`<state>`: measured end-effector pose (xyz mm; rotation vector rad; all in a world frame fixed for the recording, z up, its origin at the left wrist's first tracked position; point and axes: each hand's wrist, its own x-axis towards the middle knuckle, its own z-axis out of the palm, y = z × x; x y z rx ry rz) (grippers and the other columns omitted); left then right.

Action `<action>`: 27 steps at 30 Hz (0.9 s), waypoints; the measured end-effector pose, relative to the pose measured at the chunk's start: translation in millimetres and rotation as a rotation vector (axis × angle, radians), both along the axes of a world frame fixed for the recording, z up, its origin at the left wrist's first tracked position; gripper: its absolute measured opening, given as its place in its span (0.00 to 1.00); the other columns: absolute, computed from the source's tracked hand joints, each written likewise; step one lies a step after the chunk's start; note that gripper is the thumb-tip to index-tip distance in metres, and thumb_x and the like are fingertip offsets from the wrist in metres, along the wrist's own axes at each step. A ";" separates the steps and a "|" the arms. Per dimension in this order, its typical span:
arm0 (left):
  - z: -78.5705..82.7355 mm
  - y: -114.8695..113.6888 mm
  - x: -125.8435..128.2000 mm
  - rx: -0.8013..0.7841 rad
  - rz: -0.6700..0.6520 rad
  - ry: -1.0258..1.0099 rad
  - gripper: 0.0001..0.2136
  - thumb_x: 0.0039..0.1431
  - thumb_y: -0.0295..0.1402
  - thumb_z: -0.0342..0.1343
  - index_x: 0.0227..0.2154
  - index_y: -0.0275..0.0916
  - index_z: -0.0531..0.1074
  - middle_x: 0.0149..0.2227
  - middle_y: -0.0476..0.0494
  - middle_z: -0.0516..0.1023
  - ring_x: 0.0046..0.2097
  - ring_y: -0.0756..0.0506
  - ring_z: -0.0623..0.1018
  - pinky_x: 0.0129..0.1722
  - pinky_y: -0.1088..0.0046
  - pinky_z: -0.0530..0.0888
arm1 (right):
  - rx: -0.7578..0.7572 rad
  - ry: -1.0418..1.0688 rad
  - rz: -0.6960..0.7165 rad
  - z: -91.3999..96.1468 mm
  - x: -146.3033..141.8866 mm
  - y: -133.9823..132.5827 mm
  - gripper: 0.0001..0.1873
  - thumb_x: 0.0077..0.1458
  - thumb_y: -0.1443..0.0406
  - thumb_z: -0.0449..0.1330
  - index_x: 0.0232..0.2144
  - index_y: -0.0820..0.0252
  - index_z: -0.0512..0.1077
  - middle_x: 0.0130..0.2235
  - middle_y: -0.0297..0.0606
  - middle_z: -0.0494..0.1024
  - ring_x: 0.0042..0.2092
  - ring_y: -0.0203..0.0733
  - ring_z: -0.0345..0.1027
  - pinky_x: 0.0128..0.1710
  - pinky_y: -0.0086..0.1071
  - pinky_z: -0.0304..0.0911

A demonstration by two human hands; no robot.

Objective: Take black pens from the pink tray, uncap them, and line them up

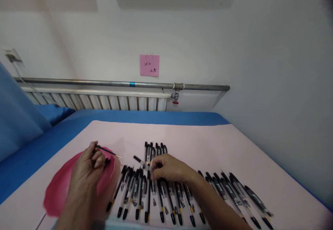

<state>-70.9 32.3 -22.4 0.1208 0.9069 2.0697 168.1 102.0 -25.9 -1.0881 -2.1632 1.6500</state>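
Observation:
My left hand [90,162] is closed above the pink scalloped dish, pinching a thin black pen refill [110,151] whose pale tip points right. Beneath those fingers, dark pen parts [106,161] show at the dish's edge. My right hand [169,167] is closed on a clear pen barrel [140,161] with a black end, slightly blurred and tilted up to the left. Under and around that hand lie rows of disassembled black pens [139,193], with caps, clear barrels and small metal tips among them. The right forearm covers part of the rows.
The pink dish [50,192] stands at the left on a pale pink sheet [197,140] over a blue cover [156,115]. Another group of pen parts [234,192] lies at the right. Behind are a radiator [109,102], a pipe [104,82] and a pink note [149,65] on the wall.

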 end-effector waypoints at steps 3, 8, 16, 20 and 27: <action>0.7 -1.4 0.6 0.003 -0.015 0.010 0.05 0.54 0.22 0.51 0.25 0.34 0.67 0.18 0.57 0.60 0.14 0.61 0.56 0.08 0.86 0.52 | -0.063 0.010 -0.176 2.1 1.9 4.5 0.05 0.37 0.70 0.60 0.22 0.61 0.67 0.21 0.27 0.65 0.21 0.29 0.56 0.19 0.24 0.50; -6.5 4.5 45.8 -0.117 -0.299 0.124 0.06 0.45 0.26 0.62 0.26 0.31 0.70 0.21 0.53 0.65 0.15 0.62 0.56 0.08 0.88 0.49 | -0.244 0.203 -0.266 5.6 -9.8 -7.0 0.05 0.40 0.70 0.57 0.25 0.60 0.66 0.18 0.24 0.60 0.16 0.25 0.48 0.15 0.22 0.46; -10.3 7.3 85.3 -0.166 -0.461 0.203 0.13 0.37 0.34 0.66 0.24 0.31 0.70 0.17 0.58 0.59 0.14 0.62 0.51 0.09 0.88 0.46 | -0.281 0.224 -0.212 7.0 -21.7 -24.9 0.08 0.39 0.68 0.59 0.23 0.59 0.62 0.19 0.24 0.62 0.18 0.26 0.49 0.17 0.22 0.46; -7.9 5.4 82.7 -0.176 -0.461 0.243 0.15 0.39 0.35 0.65 0.30 0.32 0.72 0.23 0.54 0.66 0.15 0.62 0.53 0.09 0.88 0.46 | -0.103 0.197 -0.272 4.6 -14.0 -12.2 0.05 0.39 0.68 0.58 0.22 0.60 0.64 0.19 0.25 0.63 0.20 0.28 0.54 0.20 0.23 0.51; -12.7 5.9 79.3 -0.202 -0.489 0.274 0.14 0.41 0.37 0.64 0.30 0.33 0.73 0.25 0.52 0.67 0.16 0.62 0.53 0.09 0.88 0.47 | 0.399 -0.253 -0.608 -16.5 34.1 40.4 0.02 0.43 0.69 0.54 0.22 0.61 0.65 0.23 0.31 0.68 0.27 0.33 0.62 0.26 0.24 0.55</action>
